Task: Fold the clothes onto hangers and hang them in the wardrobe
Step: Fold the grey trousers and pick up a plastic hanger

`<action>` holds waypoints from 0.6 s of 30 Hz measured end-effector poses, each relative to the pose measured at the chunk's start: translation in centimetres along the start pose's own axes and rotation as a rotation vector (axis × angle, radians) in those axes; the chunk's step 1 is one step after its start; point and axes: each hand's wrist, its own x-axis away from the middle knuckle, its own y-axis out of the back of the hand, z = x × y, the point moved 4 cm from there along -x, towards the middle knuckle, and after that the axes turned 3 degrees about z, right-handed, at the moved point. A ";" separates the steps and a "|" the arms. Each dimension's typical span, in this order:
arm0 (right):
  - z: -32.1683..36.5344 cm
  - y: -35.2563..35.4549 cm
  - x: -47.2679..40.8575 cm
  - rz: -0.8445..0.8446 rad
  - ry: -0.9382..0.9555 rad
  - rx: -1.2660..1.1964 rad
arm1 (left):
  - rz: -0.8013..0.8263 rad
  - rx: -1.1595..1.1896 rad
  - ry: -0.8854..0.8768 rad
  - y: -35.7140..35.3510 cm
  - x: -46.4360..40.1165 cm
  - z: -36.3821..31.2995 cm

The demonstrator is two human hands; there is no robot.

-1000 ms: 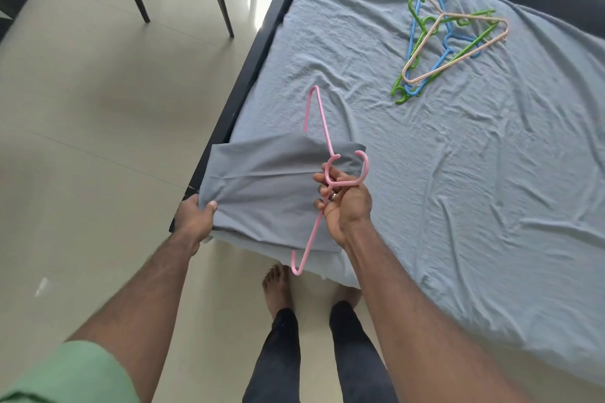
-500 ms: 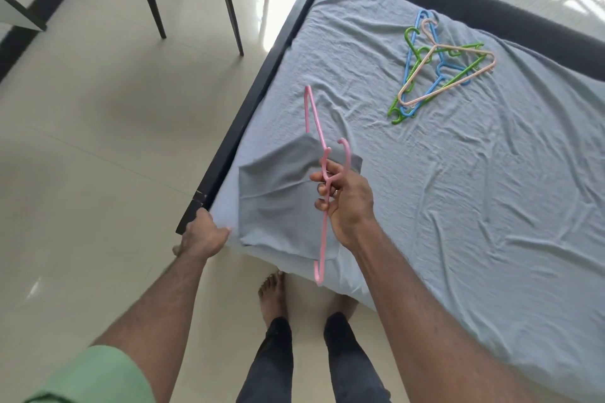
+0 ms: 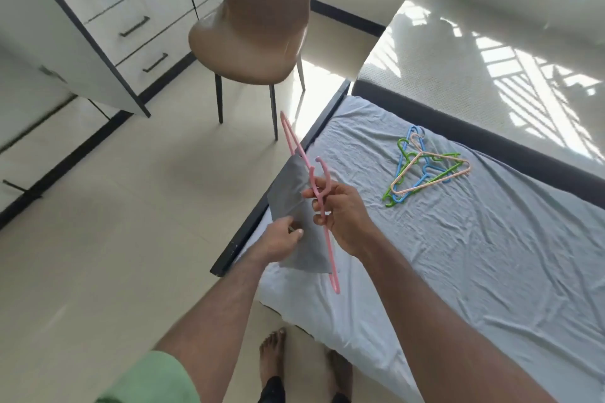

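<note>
Single head-worn view, looking steeply down and forward, close over bed [image 3: 491, 255] corner and floor [image 3: 114, 239]

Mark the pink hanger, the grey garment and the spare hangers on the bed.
pink hanger [image 3: 330, 250]: head view, on its lower arm below the right hand.
grey garment [image 3: 289, 188]: head view, on the upper fabric.
spare hangers [image 3: 425, 173]: head view, middle of the pile.

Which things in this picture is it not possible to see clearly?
- Grey cloth, head view: the left hand and right hand cover parts of it.
- Pink hanger: its neck is hidden by the right hand's fingers.
- Chair: its top is cut off by the upper edge.
- Spare hangers: overlapping, count unclear.
</note>
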 end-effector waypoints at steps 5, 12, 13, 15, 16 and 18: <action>7.1 -2.5 -0.4 0.194 0.059 0.237 | -0.286 -0.055 -0.150 9.0 5.6 -7.0; 20.5 -11.8 4.2 0.383 0.248 0.412 | -0.546 -0.008 -0.118 19.7 16.8 -10.4; 22.3 -13.5 5.3 0.422 0.281 0.421 | -0.548 0.015 -0.081 20.7 18.1 -10.3; 25.1 -17.1 7.0 0.466 0.335 0.412 | -0.559 0.063 0.002 22.2 20.8 -9.3; 26.3 -19.1 7.7 0.471 0.351 0.402 | -0.578 0.084 0.021 23.0 22.2 -8.7; 28.2 -22.7 8.8 0.483 0.359 0.392 | -0.654 0.093 -0.008 24.5 24.3 -8.0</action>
